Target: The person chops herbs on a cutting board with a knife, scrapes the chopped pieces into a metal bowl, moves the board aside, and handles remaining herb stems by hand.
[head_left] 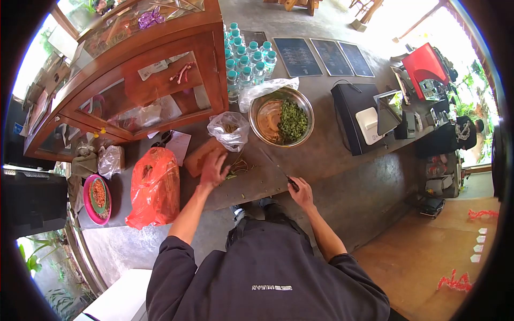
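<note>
My right hand (302,193) is closed around the dark handle of a knife (276,166), its thin blade slanting up and left over the counter. Spread fingers show on my left hand (214,170), which is at the right edge of a brown cutting board (199,158); I see nothing held in it. Stems and green scraps (240,167) lie just right of that hand. Behind them stand a clear plastic bag (230,131) with something brownish inside and a metal bowl (255,131) holding chopped green leaves (292,122).
An orange plastic bag (155,187) and a pink bowl (87,199) are on the left. A wooden glass cabinet (214,64) rises behind them. Several capped bottles (246,75) stand behind the metal bowl. Right of it are a black box (348,117) and a tablet (389,111).
</note>
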A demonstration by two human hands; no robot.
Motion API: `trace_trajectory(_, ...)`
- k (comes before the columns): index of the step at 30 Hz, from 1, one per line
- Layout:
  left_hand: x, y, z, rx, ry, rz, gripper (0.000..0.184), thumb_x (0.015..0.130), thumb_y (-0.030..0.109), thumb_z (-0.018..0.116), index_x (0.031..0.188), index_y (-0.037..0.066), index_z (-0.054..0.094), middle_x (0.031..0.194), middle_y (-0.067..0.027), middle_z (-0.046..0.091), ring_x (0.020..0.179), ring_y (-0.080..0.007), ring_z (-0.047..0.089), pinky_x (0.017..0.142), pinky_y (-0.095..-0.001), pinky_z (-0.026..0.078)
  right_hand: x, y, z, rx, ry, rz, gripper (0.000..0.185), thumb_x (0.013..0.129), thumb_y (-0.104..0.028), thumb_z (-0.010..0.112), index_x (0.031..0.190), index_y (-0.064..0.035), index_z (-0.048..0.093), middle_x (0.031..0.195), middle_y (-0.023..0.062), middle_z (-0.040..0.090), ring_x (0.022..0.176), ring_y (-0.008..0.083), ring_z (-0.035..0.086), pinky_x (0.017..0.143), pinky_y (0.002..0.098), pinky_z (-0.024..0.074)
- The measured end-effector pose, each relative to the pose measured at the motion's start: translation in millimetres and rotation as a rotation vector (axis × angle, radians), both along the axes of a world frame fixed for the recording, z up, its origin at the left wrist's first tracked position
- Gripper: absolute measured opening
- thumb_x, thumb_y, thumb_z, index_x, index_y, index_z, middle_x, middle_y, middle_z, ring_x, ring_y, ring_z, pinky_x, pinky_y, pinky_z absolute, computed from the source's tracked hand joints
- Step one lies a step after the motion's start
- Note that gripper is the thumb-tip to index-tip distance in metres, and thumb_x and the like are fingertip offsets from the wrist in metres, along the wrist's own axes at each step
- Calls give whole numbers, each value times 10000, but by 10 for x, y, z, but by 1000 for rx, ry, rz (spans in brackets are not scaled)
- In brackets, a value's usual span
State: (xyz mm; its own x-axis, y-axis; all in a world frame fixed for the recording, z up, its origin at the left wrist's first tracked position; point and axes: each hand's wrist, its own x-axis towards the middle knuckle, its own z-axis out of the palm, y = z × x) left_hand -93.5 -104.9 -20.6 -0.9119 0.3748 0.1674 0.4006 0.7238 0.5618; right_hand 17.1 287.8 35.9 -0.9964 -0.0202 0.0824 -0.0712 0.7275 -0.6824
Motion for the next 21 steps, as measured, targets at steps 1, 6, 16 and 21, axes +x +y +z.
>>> trace_trajectory(1,65,123,13,-1,-7,4,628,952,374,694,1485,89,521,1602,-216,378,1500,-408,336,1248,-511,284,11,17,-1,29,-11,-76,289,906,-143,719,1175,-40,708,940,137,691,854,358,691,775,428,558)
trace_trajectory(6,326,674,-1,-103,-64,-21,855,1005,499,593,1628,18,261,1700,-216,237,1598,-352,173,1304,-472,161,-111,69,-142,153,44,-117,307,924,-139,713,1219,-59,691,982,129,676,922,343,679,809,437,551)
trace_trajectory(16,552,878,-12,28,-290,-273,761,1035,481,535,1599,14,327,1697,-174,270,1594,-328,201,1294,-482,185,-398,-37,-339,248,191,-118,386,931,-132,719,1310,-93,661,1195,135,628,1122,359,596,975,484,492)
trace_trajectory(21,773,519,115,11,-72,-10,797,1003,462,592,1594,1,321,1674,-218,286,1574,-389,225,1286,-519,179,-39,-177,-241,185,204,15,464,968,-155,663,1415,-60,580,1375,167,581,1306,377,532,1104,500,422)
